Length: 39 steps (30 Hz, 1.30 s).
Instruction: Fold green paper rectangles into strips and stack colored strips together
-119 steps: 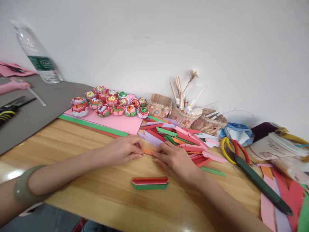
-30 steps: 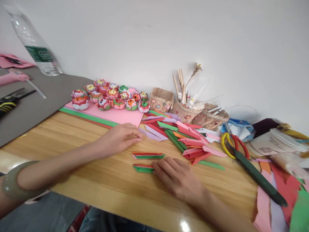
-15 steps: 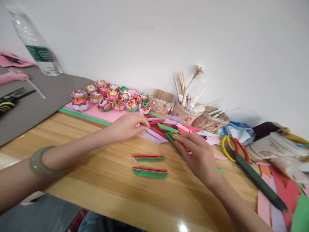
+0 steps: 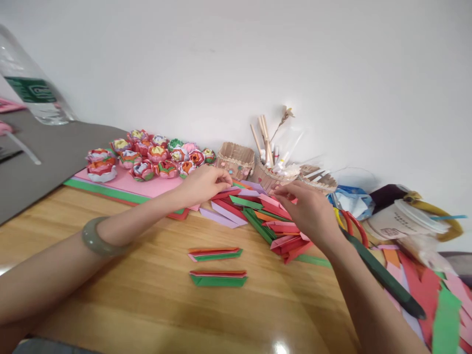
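Note:
My left hand (image 4: 207, 185) is over the left end of a heap of folded paper strips (image 4: 254, 201), its fingertips pinched together; anything between them is too small to make out. My right hand (image 4: 308, 204) reaches over the heap's right side with thumb and fingers drawn together, and whatever they grip cannot be made out. Red, green, purple, pink and orange strips lie between and below the hands. Nearer the front edge, two layered folded stacks rest on the wood, an upper one (image 4: 216, 254) and a lower one (image 4: 219, 279), both green along the front.
Several paper flowers (image 4: 158, 154) stand on pink sheets (image 4: 147, 186) at the left. Wooden-stick baskets (image 4: 235, 160) line the wall. On the right are scissors (image 4: 356, 227), a dark green tool (image 4: 387, 280), a white tub (image 4: 405, 221) and loose paper (image 4: 446, 314). A bottle (image 4: 33, 93) stands far left.
The view has shifted to the right. My right hand has moved up and back over the heap, uncovering red and pink folded strips. My left hand remains at the heap's left end.

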Tool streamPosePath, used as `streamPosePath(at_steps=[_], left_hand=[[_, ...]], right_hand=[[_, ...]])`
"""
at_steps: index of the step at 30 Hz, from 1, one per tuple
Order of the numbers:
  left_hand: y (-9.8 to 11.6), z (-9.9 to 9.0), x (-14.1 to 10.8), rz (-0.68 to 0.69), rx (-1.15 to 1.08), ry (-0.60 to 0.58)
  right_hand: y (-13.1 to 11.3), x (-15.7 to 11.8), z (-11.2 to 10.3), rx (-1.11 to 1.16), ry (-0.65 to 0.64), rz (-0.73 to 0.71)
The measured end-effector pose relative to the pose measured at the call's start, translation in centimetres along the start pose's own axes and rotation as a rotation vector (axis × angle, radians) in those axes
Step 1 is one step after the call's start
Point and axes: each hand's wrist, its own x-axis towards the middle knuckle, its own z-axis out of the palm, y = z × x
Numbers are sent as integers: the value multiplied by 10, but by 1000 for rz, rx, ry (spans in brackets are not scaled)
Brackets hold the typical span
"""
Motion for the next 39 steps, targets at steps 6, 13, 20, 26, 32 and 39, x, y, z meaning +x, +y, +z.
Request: streamPosePath(at_steps=[6, 13, 20, 26, 32, 39], left_hand=[[-8, 1, -2, -32, -17, 84], [-13, 0, 0, -41, -24, 104], [-11, 2, -2, -28, -61, 94], [-9, 3, -4, -15, -91, 96], [-4, 4, -4, -5, -114, 91], [1, 4, -6, -6, -119, 82]], right_hand=[[13, 6, -8, -54, -157, 19], [1, 11, -7, -145, -310, -2], [-10, 3, 0, -171, -452, -100], [-21, 2, 7, -206, -412, -89], [-19, 3, 7, -193, -396, -87], [-18, 3, 14, -161, -410, -76]])
